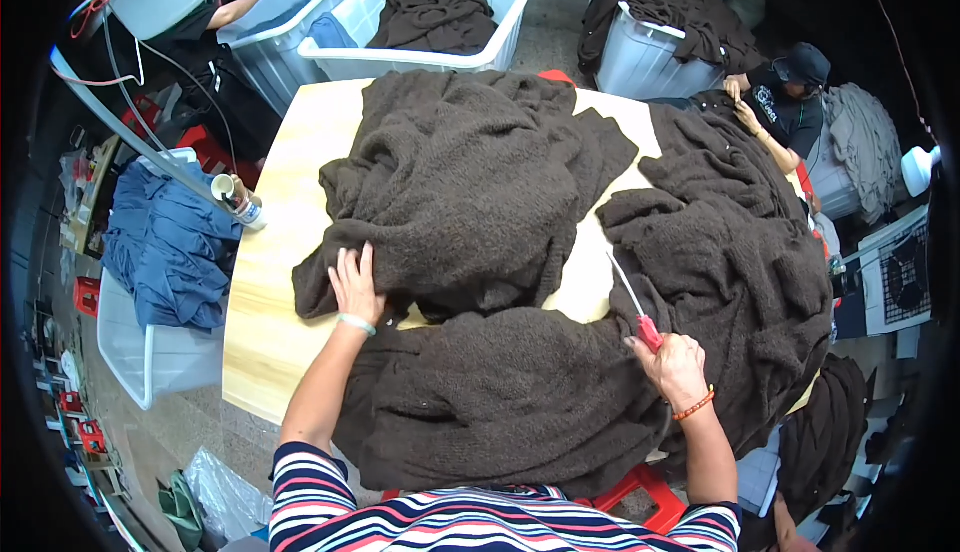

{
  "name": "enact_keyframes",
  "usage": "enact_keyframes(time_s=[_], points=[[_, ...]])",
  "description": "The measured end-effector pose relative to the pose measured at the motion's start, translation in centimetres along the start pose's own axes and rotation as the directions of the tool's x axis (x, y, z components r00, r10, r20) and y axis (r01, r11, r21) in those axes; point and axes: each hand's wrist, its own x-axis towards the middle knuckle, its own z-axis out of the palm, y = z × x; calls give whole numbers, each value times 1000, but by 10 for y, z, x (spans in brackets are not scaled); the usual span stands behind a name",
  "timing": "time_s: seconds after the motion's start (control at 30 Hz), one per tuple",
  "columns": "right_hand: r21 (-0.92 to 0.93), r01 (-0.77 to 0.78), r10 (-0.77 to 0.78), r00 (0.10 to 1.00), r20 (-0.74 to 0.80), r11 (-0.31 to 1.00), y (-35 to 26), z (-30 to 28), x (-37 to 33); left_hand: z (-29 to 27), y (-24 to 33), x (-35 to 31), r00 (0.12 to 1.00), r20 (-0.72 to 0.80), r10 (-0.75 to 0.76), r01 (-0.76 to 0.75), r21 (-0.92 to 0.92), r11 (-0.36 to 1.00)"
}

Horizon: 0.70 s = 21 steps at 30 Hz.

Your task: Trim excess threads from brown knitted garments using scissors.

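Observation:
My left hand (357,287) lies on the lower left part of a dark brown knit garment (470,192), fingers spread and holding nothing. My right hand (676,370) is closed round the red handle of a tool with a long thin metal shaft (627,283); its exact kind is unclear. The shaft points up and away, its tip over a bare strip of the pale wooden table (262,302). Closer to me, another brown garment (500,397) hangs over the table's near edge. A heap of brown garments (720,262) covers the right side, beside the tool.
White bins (505,27) with brown garments stand beyond the table. At the left, blue cloth (170,242) fills another bin, and a lamp arm (165,152) reaches to the table edge near a cup (228,190). A person in a dark cap (806,64) handles brown cloth at the far right.

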Motion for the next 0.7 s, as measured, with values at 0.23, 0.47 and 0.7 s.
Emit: enact_keyframes(time_s=[0.23,0.47,0.7], points=[[699,-304,61,935,350,647,-29,1,57,-98,-70,133,972,104,-212,179,-911,372],[538,128,-133,991,-30,833,-94,50,160,-209,-20,299,949,-190,-251,-204,-978,-31],[396,-291,213,950,228,871,-88,89,190,-100,45,268,982,-5,188,-142,-675,724]])
